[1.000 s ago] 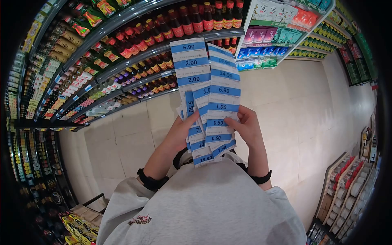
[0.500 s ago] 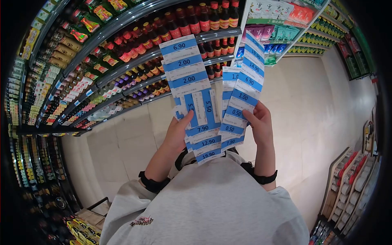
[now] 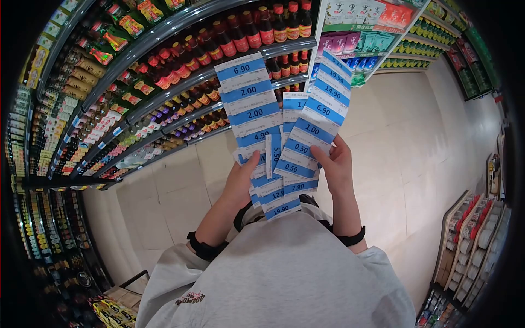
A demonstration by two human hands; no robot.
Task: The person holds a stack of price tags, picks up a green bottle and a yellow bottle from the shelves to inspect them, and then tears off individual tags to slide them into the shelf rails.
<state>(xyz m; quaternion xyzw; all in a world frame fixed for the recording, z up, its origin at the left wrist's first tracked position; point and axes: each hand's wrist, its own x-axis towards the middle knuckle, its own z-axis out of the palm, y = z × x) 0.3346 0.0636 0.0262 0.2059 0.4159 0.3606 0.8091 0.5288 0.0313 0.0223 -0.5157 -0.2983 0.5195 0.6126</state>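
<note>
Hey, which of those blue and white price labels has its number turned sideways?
The 5.50 label, between the left hand and the right hand: its figures run up and down, whereas every other readable price runs roughly across.

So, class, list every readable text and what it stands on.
Left paper strip:
"6.90"
"2.00"
"2.00"
"4.90"
Right paper strip:
"19.90"
"14.90"
"6.90"
"1.00"
"0.50"
"0.50"
Lower labels:
"7.90"
"19.90"
Other numbers: partly covered or unclear.
Too small or blurred for certainty: everything else, including bottle labels, packets, shirt print.
</note>
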